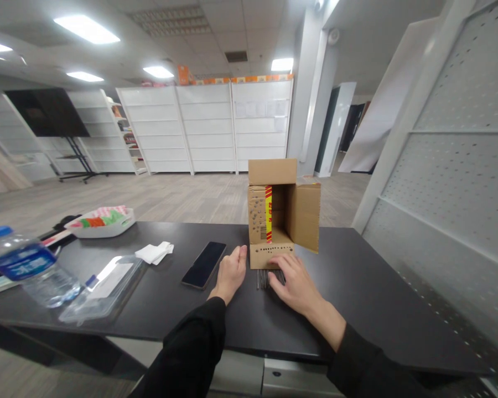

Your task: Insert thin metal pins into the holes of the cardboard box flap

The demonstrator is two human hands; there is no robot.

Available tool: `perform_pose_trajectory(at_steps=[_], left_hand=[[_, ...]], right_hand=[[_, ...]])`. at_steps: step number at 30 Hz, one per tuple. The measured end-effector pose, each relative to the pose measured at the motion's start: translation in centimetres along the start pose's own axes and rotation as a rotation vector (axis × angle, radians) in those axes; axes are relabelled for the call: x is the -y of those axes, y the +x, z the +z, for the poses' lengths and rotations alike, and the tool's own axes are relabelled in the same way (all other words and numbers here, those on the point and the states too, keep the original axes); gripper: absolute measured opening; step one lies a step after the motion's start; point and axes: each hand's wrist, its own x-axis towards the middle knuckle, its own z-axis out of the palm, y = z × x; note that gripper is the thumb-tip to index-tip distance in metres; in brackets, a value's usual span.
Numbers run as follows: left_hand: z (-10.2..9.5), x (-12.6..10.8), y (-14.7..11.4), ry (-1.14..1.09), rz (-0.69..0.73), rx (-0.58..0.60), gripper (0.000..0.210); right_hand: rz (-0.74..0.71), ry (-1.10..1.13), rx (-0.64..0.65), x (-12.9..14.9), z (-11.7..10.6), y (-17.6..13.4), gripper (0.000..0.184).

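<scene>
A cardboard box [292, 213] stands on the dark table with its opening towards me and its flaps spread. Its left front flap [257, 218] is dotted with several small dark marks, and its lower flap [265, 256] has a row of small holes. Several thin metal rods [262, 279] lie side by side in front of the lower flap. My right hand [294, 282] is over the rods, fingertips at the lower flap, thumb and fingers apart. My left hand [231, 271] is closed beside the box's left side, thumb up; whatever it may hold is hidden.
Left of my left hand lies a black phone [205, 265]. Farther left are white tissues [155, 252], a clear plastic case [108, 287], a water bottle [33, 265] and a white basket [103, 223] of colourful packets. A perforated white panel [452, 182] rises beyond the table's right edge.
</scene>
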Motion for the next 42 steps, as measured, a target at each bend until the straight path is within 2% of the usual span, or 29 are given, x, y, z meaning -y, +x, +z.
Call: perform_pose_trajectory(at_steps=[5,12,42], left_hand=[[0.0,0.1,0.0,-0.022,-0.008,0.0,0.045],[0.0,0.1,0.2,-0.054,-0.025,-0.012,0.046],[0.1,0.1,0.2,-0.082,-0.01,-0.022,0.044]], right_hand=[[-0.099,0.01,0.108,0.6,1.0,0.5,0.025],[-0.13,0.017,0.159,0.6,1.8,0.2,0.031],[-0.112,-0.004,0.208,0.6,2.1,0.1,0.027]])
